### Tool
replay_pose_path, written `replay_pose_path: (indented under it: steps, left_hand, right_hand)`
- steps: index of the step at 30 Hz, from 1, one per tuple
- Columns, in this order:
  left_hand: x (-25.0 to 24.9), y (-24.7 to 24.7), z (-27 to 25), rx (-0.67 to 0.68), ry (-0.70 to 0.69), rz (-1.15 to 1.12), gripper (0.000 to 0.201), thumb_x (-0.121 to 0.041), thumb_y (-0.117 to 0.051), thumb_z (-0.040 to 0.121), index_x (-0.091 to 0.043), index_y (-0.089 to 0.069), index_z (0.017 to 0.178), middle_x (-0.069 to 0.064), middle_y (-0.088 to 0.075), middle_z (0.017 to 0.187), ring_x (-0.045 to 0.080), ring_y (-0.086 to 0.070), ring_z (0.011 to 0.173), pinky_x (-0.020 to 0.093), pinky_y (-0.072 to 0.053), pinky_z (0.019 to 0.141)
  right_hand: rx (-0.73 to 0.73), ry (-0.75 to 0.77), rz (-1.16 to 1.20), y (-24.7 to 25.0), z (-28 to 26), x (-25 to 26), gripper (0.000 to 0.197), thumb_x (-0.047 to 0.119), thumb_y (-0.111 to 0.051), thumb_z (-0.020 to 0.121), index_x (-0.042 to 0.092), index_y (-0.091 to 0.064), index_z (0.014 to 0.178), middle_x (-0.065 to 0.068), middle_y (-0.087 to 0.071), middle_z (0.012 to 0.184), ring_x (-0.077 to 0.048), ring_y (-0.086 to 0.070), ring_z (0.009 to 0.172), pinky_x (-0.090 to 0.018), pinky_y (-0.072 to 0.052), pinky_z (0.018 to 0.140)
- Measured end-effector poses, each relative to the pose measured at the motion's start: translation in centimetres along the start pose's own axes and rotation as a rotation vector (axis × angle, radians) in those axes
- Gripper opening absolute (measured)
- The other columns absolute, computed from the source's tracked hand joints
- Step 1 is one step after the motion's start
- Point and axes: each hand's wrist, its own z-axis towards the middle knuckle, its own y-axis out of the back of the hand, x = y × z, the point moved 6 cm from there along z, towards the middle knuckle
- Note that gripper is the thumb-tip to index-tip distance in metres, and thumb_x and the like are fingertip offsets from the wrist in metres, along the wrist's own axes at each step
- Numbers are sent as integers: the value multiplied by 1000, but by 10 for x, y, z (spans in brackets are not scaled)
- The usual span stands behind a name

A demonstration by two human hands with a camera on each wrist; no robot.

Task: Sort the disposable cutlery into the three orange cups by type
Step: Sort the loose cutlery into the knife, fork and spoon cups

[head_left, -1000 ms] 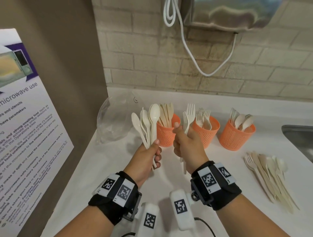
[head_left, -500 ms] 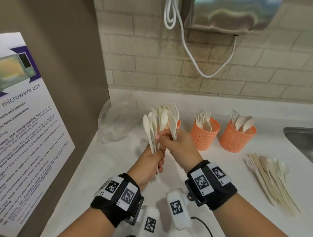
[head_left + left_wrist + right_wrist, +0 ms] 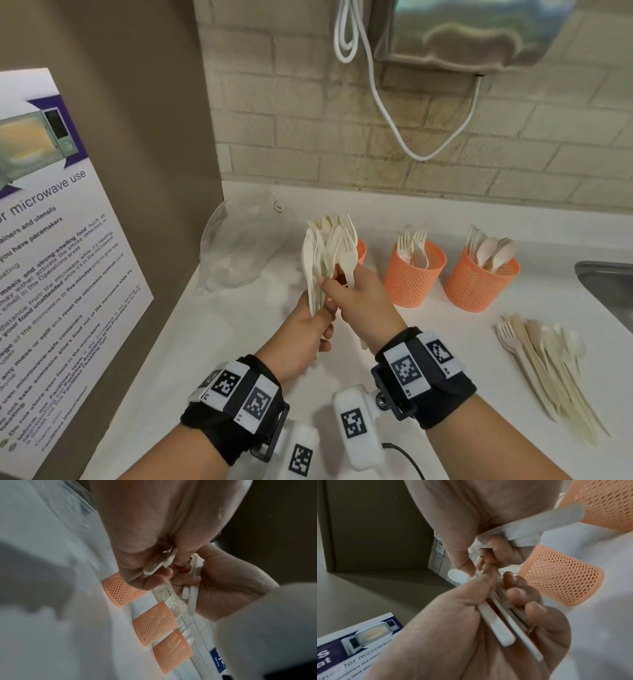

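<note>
My left hand (image 3: 323, 320) grips a bundle of white plastic spoons (image 3: 313, 260) by the handles, bowls up. My right hand (image 3: 340, 286) holds a few white forks (image 3: 349, 245) and presses them against the spoon bundle, so both hands touch. In the right wrist view the spoon handles (image 3: 501, 631) lie in the left fist. Three orange mesh cups stand behind. The left cup (image 3: 361, 250) is mostly hidden by the held cutlery. The middle cup (image 3: 414, 277) holds forks. The right cup (image 3: 479, 287) holds spoons and a fork.
A loose pile of forks, knives and spoons (image 3: 548, 370) lies on the white counter (image 3: 239, 325) at the right. A crumpled clear plastic bag (image 3: 239, 246) sits back left. A steel sink (image 3: 606, 284) is at the far right, a microwave poster (image 3: 51, 257) on the left wall.
My right hand has carried its forks left until they meet the spoons in my left hand. Both hands now stand together in front of the left cup.
</note>
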Motion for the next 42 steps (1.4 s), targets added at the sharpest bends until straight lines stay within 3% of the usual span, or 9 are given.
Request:
replay_pose_path:
  steps: [5, 9, 16, 18, 21, 25, 31, 34, 42]
  left_hand:
    - [-3, -5, -1, 27, -1, 4, 27, -20, -39, 102, -25, -42, 128, 1, -45, 85, 7, -42, 64, 22, -42, 62]
    - [3, -1, 1, -13, 13, -67, 24, -37, -45, 98, -21, -53, 115, -2, -51, 82, 8, -47, 66, 30, -43, 69]
    - [10, 6, 1, -101, 60, -269, 42, -45, -41, 96, -15, -61, 118, -4, -65, 77, 13, -52, 69, 27, -48, 62]
    - [7, 9, 0, -116, 42, -242, 36, -44, -39, 98, -25, -64, 117, -3, -68, 89, 12, -56, 72, 29, -47, 66]
    - [3, 12, 0, -138, 10, -189, 37, -41, -34, 101, -42, -71, 101, -4, -71, 104, 10, -63, 87, 29, -47, 74]
    - [2, 14, 0, -164, -10, -147, 34, -46, -37, 99, -36, -65, 115, 16, -61, 102, 30, -60, 103, 42, -50, 95]
    - [6, 12, 3, -175, -9, -140, 20, -28, -39, 102, -16, -54, 103, 0, -53, 81, 12, -54, 73, 25, -49, 67]
    - [4, 9, 2, -159, 1, -141, 18, -27, -39, 102, -17, -54, 102, -2, -54, 78, 10, -56, 69, 24, -50, 67]
    - [4, 5, 3, -146, 42, -128, 16, -24, -38, 103, -17, -53, 103, -1, -52, 77, 10, -51, 65, 26, -47, 67]
  right_hand:
    - [-13, -9, -29, 2, 0, 0, 15, 14, -65, 83, 0, -63, 86, -2, -58, 65, -14, -57, 59, -28, -47, 59]
    - [26, 12, 78, -1, -7, 9, 6, 9, -56, 90, 7, -61, 93, -3, -53, 60, -12, -50, 44, -24, -41, 43]
    - [80, -17, 211, -2, -13, 7, 20, 6, -46, 95, 4, -61, 82, -6, -56, 56, -17, -48, 46, -21, -36, 41]
    - [70, -13, 245, 0, -15, 6, 27, 5, -45, 95, 9, -64, 76, -1, -59, 57, -11, -49, 49, -20, -36, 43]
    - [2, 10, 283, 4, -14, 1, 27, 11, -43, 99, 3, -69, 94, -12, -69, 80, -10, -58, 63, -22, -42, 51]
    - [-65, -3, 428, 7, -11, -8, 37, 17, -38, 101, -11, -63, 103, -23, -69, 89, -28, -68, 83, -25, -54, 71]
    - [-89, -6, 506, 14, -5, -15, 40, 19, -42, 101, 10, -50, 63, 0, -46, 55, -13, -48, 54, -31, -41, 64]
    - [-117, -9, 420, 19, -4, -21, 37, 24, -49, 99, -4, -60, 78, 2, -40, 54, -12, -41, 54, -31, -37, 66]
    - [-187, -63, 227, 40, -5, -26, 34, 32, -46, 99, 13, -57, 73, 3, -54, 71, -10, -52, 71, -28, -39, 76]
